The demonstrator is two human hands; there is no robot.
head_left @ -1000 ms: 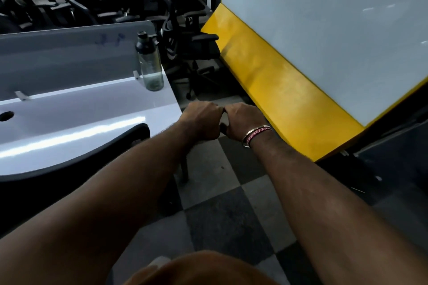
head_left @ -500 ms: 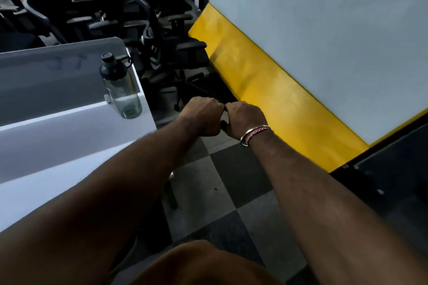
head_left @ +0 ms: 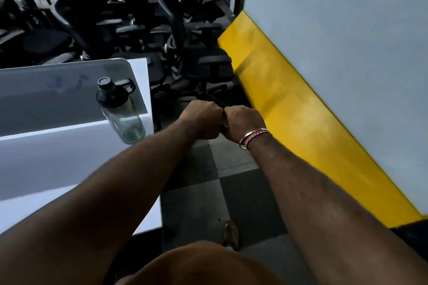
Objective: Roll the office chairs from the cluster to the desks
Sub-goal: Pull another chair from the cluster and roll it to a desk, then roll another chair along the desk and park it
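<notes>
Black mesh-backed office chairs (head_left: 176, 37) with armrests stand packed together at the top of the view, beyond the far end of a white laminate desk (head_left: 58, 164) and against the foot of a wall. No chair is in either hand; the nearest one stands just ahead of the fists, between the desk's end and the wall's yellow painted band (head_left: 296, 109), which runs along the right under a pale grey wall surface (head_left: 347, 30).

Both bare forearms reach forward over a floor of dark and light grey checkered carpet tiles (head_left: 222, 183). The left hand (head_left: 201, 120) and the right hand (head_left: 244, 122) meet in the middle, knuckle to knuckle, each with its fingers curled in tight like a fist. A small dark shape shows in the gap between them, but I cannot tell whether they hold anything. On the right wrist sit a thin silver bangle and a red braided thread band (head_left: 253, 137).

On the desk, near its right edge and just left of the left hand, stands a clear smoky-green plastic water bottle (head_left: 120, 111) with a black screw cap and carry loop. Behind it rises a frosted grey desk divider panel (head_left: 58, 92) with a rounded corner and faint blue marks.

At the bottom edge, a brown sandal (head_left: 231, 235) shows on the carpet, above an orange-brown garment (head_left: 196, 264).
</notes>
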